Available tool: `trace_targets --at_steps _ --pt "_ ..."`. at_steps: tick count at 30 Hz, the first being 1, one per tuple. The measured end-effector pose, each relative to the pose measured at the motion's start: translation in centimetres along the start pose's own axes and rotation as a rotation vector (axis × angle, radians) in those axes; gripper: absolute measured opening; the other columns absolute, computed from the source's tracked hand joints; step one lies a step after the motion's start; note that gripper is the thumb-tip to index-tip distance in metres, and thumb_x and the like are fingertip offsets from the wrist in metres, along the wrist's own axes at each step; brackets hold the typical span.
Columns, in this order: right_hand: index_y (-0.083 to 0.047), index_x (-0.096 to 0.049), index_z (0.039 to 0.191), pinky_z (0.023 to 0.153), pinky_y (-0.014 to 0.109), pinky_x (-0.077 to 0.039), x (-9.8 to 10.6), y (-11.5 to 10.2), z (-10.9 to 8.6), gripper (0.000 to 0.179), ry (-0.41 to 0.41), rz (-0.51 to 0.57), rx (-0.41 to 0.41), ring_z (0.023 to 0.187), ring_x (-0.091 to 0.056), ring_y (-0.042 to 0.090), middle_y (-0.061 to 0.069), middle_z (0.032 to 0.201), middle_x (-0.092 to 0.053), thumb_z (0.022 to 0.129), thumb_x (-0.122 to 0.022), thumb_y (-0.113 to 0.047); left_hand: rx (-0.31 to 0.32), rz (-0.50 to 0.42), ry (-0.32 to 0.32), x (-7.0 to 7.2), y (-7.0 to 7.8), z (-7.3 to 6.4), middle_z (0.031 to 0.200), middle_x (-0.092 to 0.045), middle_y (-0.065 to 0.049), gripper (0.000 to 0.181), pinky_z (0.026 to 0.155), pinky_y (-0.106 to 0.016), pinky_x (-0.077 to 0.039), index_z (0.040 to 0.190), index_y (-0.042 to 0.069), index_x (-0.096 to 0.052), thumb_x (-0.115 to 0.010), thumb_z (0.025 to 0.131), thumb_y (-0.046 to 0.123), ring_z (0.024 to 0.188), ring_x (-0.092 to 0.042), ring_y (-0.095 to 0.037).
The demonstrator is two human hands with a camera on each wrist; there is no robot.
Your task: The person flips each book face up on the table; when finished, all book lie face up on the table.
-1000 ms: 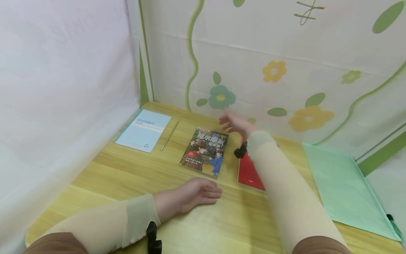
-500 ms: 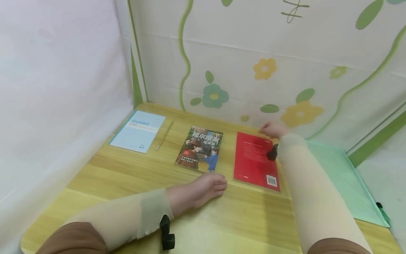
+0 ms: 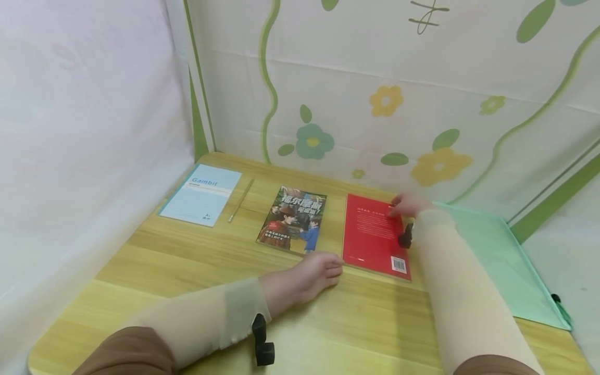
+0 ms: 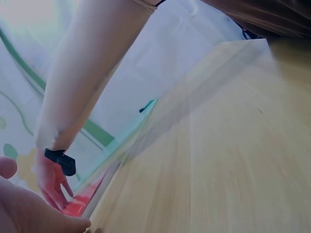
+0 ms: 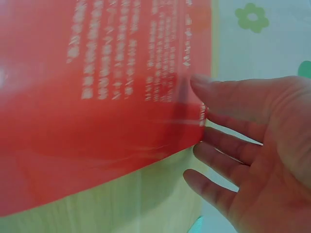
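Observation:
A red book (image 3: 372, 234) lies on the wooden table with its barcode side up. At its far right corner is my right hand (image 3: 409, 204). In the right wrist view the thumb (image 5: 214, 92) overlaps the red cover while the other fingers come to the edge from the other side, pinching the corner. My left hand (image 3: 311, 276) rests on its side on the table, fingers loosely bent and holding nothing. Its fingertips are right by the red book's near left corner. Just beyond that hand lies a comic-style illustrated book (image 3: 292, 219).
At the left lie a light blue notebook (image 3: 201, 195) marked Gambit and a pencil (image 3: 241, 200). A mint-green folder or pouch (image 3: 497, 260) lies along the right side, under the right forearm's far side. White flowered curtains (image 3: 347, 78) stand behind and to the left of the table (image 3: 154, 260).
My right hand has swung right from above the illustrated book to the red book's far right corner. My left hand has slid a little right. The view has turned slightly right.

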State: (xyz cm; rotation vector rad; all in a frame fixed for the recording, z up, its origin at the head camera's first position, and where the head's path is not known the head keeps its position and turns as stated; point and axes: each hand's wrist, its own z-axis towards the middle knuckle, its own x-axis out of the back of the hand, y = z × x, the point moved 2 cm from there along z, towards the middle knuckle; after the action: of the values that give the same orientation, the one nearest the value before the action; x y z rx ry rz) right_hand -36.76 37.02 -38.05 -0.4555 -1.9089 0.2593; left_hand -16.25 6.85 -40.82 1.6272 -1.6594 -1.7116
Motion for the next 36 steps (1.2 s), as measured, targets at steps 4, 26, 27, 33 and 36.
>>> trace_targets --at_steps 4,26,27,33,36 --pt "-0.001 -0.049 0.135 0.091 0.056 -0.051 -0.4 0.1 -0.9 0.066 0.012 0.038 -0.047 0.114 -0.051 0.042 0.022 0.129 -0.053 0.084 -0.079 -0.03 -0.005 -0.015 0.013 -0.2 0.0 0.1 0.151 -0.021 -0.039 0.007 0.116 -0.056 -0.023 0.092 0.0 -0.047 -0.05 0.091 0.006 0.14 -0.021 -0.052" --pt "-0.003 -0.049 0.133 0.088 0.049 -0.053 -1.2 0.2 -0.7 0.065 -0.002 0.038 -0.034 0.112 -0.05 0.039 0.02 0.125 -0.053 0.084 -0.079 -0.032 -0.007 0.025 0.084 -0.4 0.5 0.4 0.147 -0.031 -0.039 0.05 0.111 -0.058 -0.031 0.132 -0.019 -0.04 -0.051 0.09 0.005 0.137 -0.029 -0.053" --pt "-0.002 -0.049 0.132 0.088 0.049 -0.053 -1.2 0.2 -0.7 0.064 -0.003 0.033 -0.031 0.112 -0.05 0.038 0.02 0.124 -0.053 0.084 -0.079 -0.032 -0.002 0.032 0.087 -0.4 0.6 0.5 0.146 -0.032 -0.039 0.049 0.11 -0.058 -0.032 0.132 -0.018 -0.04 -0.051 0.09 0.005 0.136 -0.03 -0.053" --pt "-0.002 -0.05 0.13 0.086 0.048 -0.053 -1.2 0.3 -0.4 0.062 -0.003 0.027 -0.027 0.111 -0.05 0.039 0.02 0.123 -0.054 0.084 -0.078 -0.032 0.019 0.051 0.112 -0.1 0.7 1.0 0.142 -0.038 -0.039 0.06 0.108 -0.057 -0.038 0.142 -0.019 -0.03 -0.05 0.091 0.007 0.133 -0.036 -0.052" --pt "-0.004 -0.05 0.129 0.083 0.046 -0.055 -1.2 0.4 -0.4 0.061 0.0 0.033 -0.044 0.11 -0.051 0.038 0.019 0.122 -0.054 0.084 -0.079 -0.031 0.029 0.046 0.135 0.0 0.6 1.5 0.14 -0.041 -0.039 0.059 0.106 -0.057 -0.04 0.141 -0.019 -0.032 -0.05 0.091 0.006 0.131 -0.04 -0.051"
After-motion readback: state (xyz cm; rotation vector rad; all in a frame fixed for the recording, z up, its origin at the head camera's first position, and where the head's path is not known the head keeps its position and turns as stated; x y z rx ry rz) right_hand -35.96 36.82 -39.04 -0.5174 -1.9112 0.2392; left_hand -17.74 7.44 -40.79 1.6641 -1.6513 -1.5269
